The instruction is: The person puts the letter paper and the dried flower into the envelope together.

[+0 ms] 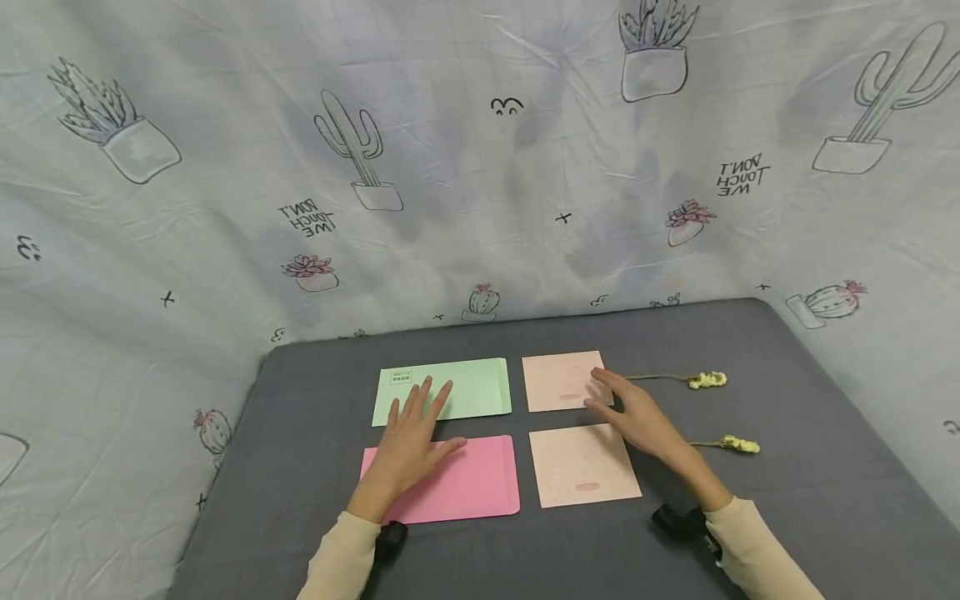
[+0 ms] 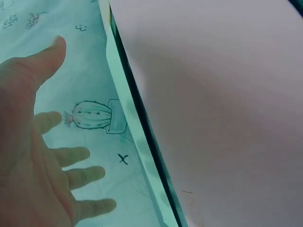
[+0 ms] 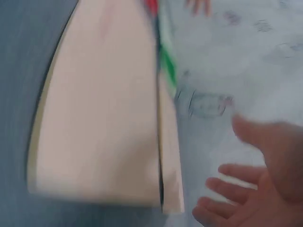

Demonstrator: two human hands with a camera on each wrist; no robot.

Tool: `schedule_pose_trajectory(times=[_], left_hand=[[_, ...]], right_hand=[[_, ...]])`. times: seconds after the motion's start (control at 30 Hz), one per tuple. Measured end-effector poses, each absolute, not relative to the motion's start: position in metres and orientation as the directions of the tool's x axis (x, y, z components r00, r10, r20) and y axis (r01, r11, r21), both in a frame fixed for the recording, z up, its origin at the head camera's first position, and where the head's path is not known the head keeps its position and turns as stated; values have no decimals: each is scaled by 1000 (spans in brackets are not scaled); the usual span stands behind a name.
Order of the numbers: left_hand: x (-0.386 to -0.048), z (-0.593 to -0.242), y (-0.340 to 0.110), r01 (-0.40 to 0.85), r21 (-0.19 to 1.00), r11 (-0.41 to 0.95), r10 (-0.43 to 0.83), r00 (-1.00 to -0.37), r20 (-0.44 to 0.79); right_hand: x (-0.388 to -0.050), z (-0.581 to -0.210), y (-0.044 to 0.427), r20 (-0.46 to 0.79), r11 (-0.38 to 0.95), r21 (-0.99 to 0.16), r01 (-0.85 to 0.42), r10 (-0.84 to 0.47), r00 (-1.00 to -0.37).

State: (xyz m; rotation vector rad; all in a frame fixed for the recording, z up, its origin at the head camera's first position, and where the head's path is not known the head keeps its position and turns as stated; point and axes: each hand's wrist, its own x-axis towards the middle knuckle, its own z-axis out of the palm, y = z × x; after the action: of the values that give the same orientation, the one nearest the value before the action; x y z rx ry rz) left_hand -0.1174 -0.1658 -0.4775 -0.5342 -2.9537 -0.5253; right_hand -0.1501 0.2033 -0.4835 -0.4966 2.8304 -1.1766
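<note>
My left hand (image 1: 408, 450), fingers spread, hovers over the pink envelope (image 1: 483, 483). Its fingertips overlap the lower edge of a light green envelope (image 1: 476, 387) behind; whether they touch it I cannot tell. In the left wrist view the hand (image 2: 33, 156) holds nothing. On the other side, my right hand (image 1: 641, 417) is over the right edge of the far peach card (image 1: 555, 375), fingers loosely extended. A second peach card (image 1: 585, 471) lies nearer. The right wrist view has this hand (image 3: 265, 175) beside a peach card (image 3: 99, 118), apart from it.
Two yellow flower sprigs on thin stems, a far one (image 1: 707, 381) and a near one (image 1: 738, 444), lie right of the cards. Grey cloth covers the table (image 1: 315, 417). A white printed curtain (image 1: 450, 167) hangs behind and at the sides.
</note>
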Motion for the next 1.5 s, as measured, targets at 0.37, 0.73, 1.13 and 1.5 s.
schedule_pose_trajectory(times=[0.37, 0.73, 1.13, 1.5], left_hand=[[-104, -480, -155, 483, 362, 797, 469, -873, 131], [-102, -480, -144, 524, 357, 773, 543, -838, 55], [-95, -483, -140, 530, 343, 776, 570, -821, -19], [-90, -484, -134, 554, 365, 748, 622, -777, -98]], right_hand=[[-145, -488, 190, -95, 127, -990, 55, -338, -936], [-147, -484, 178, -228, -156, -921, 357, -528, -818], [-143, -490, 141, -215, -173, -896, 410, -637, -740], [-128, -497, 128, -247, -111, -888, 447, -704, -665]])
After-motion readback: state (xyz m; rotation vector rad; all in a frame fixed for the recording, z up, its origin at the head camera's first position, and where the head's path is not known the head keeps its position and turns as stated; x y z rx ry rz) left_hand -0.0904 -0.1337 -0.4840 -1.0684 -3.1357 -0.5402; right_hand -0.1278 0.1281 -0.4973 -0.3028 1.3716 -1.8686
